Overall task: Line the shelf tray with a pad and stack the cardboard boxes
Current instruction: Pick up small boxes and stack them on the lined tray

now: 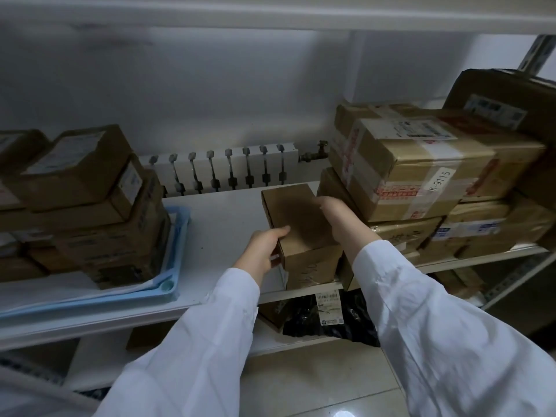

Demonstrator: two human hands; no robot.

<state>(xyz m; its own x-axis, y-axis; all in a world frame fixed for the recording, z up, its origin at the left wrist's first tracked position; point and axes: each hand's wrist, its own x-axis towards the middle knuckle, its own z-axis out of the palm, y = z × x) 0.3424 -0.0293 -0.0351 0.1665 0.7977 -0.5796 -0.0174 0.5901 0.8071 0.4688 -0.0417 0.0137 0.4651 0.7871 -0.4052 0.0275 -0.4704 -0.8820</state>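
box [301, 227]: I see it at the shelf's [222, 230] near edge, just beside the right pile [406, 176]
left hand [261, 251]: grips the box's near left corner, thumb on top
right hand [334, 213]: fingers curled over the box's right edge
tray [182, 233]: left, pad [60, 293] under stacked boxes [90, 206]

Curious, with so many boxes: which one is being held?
The plain brown cardboard box standing mid-shelf, between left hand and right hand; the other boxes sit stacked.

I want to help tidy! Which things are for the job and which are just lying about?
For the job: box, held by left hand and right hand; tray; pad; stacked boxes.
Lying about: radiator; black bag.
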